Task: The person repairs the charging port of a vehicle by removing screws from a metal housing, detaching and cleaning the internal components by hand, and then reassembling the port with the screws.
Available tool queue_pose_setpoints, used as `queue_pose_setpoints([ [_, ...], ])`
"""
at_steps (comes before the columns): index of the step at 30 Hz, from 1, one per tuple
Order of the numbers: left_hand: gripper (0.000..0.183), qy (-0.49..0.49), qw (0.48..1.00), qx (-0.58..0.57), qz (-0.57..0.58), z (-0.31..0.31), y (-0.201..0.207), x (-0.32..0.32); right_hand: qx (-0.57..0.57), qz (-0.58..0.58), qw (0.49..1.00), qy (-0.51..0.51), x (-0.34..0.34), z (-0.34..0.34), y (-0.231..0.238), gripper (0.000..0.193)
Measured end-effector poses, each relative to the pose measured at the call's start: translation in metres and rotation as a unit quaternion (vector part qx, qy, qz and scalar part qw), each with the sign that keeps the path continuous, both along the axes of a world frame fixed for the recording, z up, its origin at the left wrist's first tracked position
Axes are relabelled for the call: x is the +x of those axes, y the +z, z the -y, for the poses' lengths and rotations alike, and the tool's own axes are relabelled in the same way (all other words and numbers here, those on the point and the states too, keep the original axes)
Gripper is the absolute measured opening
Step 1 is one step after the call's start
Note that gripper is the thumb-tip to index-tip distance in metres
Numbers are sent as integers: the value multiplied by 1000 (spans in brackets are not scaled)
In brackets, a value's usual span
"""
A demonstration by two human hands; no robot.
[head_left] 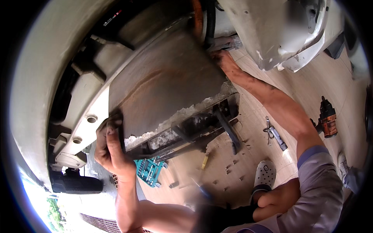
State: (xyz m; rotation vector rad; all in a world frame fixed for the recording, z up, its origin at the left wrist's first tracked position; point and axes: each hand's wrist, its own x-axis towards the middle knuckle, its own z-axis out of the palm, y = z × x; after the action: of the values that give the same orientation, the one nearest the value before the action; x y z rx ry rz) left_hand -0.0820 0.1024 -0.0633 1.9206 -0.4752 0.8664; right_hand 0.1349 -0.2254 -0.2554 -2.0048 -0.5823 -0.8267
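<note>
A large, flat, grimy radiator-like panel [163,85] fills the middle of the view, tilted, with a crusty pale edge and a dark frame along its near side. At its near left corner my left hand [110,145] is closed on it, thumb showing and fingers partly hidden. My right hand [222,59] reaches to the far right edge and grips there, its fingers mostly in shadow. Beyond that hand, an orange corrugated hose [197,17] and a black corrugated hose [210,23] hang down. A light-coloured vehicle part [268,35] looms above my right forearm.
Curved vehicle bodywork [31,77] borders the left. On the wood-look floor lie a teal socket set [149,171], yellow-handled tool [204,161], flashlight [278,139], orange-and-black power driver [328,120], blue-handled screwdriver [204,191] and several small fasteners. Another person's shoe [342,165] shows at right.
</note>
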Motion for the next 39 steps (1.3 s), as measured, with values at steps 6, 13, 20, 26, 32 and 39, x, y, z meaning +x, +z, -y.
queue_pose_setpoints([
  [6, 29, -19, 1000, 13, 22, -11, -3, 1, 161, -125, 979, -14, -34, -28, 33, 25],
  [13, 35, 20, 999, 32, -7, -13, -2, 1, 88, -131, 987, -39, -53, -21, 64, 22],
  [20, 32, 2, 1000, 19, 14, -8, -2, 1, 179, -223, 957, 40, -50, -12, 38, 24],
  [26, 31, 13, 1000, 24, 5, -6, -1, 0, 141, -96, 979, 111, -15, 2, -10, 21],
  [32, 25, 32, 999, 24, -4, -8, 3, -7, 153, -231, 961, 15, -28, -12, 27, 20],
  [39, 25, 66, 997, 34, -34, -3, 7, -6, 170, -193, 966, 35, -31, -8, 24, 22],
])
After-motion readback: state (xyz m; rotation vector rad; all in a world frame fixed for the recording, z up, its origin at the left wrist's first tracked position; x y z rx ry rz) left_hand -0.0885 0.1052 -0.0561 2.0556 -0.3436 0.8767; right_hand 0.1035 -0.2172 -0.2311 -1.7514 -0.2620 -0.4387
